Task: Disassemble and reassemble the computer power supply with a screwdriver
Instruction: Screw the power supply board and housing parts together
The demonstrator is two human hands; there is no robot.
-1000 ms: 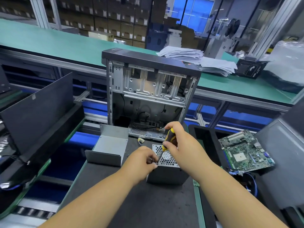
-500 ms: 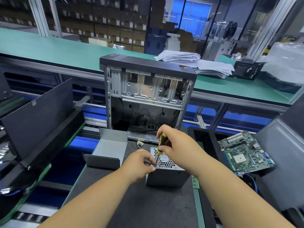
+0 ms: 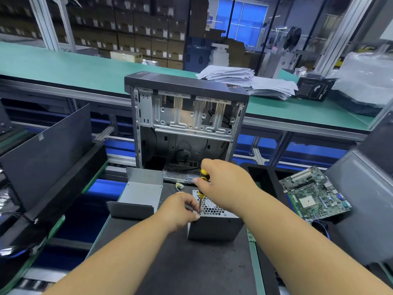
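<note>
Screwdriver tip — screw too (tiny) — hidden behind left hand.

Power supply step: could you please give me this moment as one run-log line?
step: screw at power supply corner | right hand: holds screwdriver | left hand: steadies tip | cover: set aside, left

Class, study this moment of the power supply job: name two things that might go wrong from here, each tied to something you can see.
1. The screwdriver tip sits at the power supply top edge, right beside the left hand fingers; a slip might jab them.
2. The right hand grips the handle at a tilt, so the tip may cam out and damage the screw.
3. A freed screw could roll off across the dark mat and be hard to spot.
</note>
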